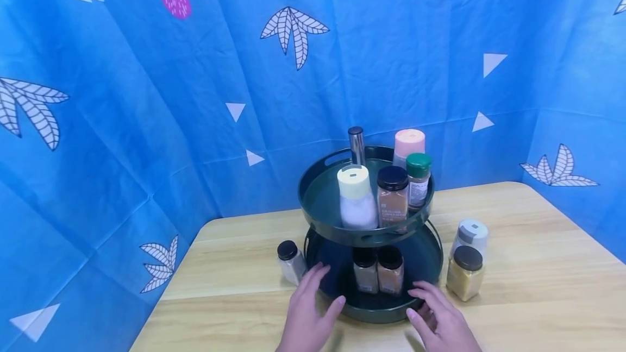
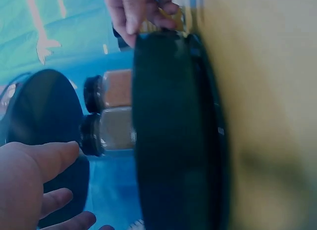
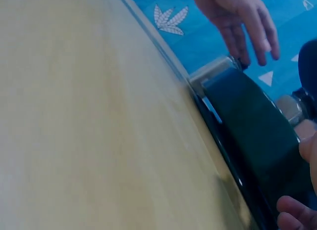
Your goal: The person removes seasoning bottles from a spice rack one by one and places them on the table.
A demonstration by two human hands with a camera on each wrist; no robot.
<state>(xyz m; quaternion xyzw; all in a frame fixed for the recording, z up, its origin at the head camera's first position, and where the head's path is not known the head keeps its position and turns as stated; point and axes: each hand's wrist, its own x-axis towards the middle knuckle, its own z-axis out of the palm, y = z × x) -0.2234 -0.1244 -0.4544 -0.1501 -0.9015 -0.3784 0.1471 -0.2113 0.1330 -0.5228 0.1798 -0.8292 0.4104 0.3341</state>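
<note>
The left hand [image 1: 309,308] and right hand [image 1: 442,316], each grip loosely spread, flank a round dark-green two-tier tray [image 1: 363,239]; its lower tier [image 1: 376,315] carries two black-lidded clear jars [image 1: 365,280].

A two-tier round stand in glossy dark green stands upright on the table [image 1: 235,277], its upper tray [image 1: 364,239] set above its lower tray [image 1: 376,316]. Both trays have raised rims; the upper one shows a slotted handle at its far left, the lower one curved handles at left and right. Two clear jars with black lids stand side by side in the lower tray: a greyish-brown jar [image 1: 366,280] on the left, an orange-brown jar [image 1: 390,280] on the right. A person's left grip [image 1: 308,308], fingers spread, is at the lower tray's near left; the right grip [image 1: 440,316] is at its near right.
</note>
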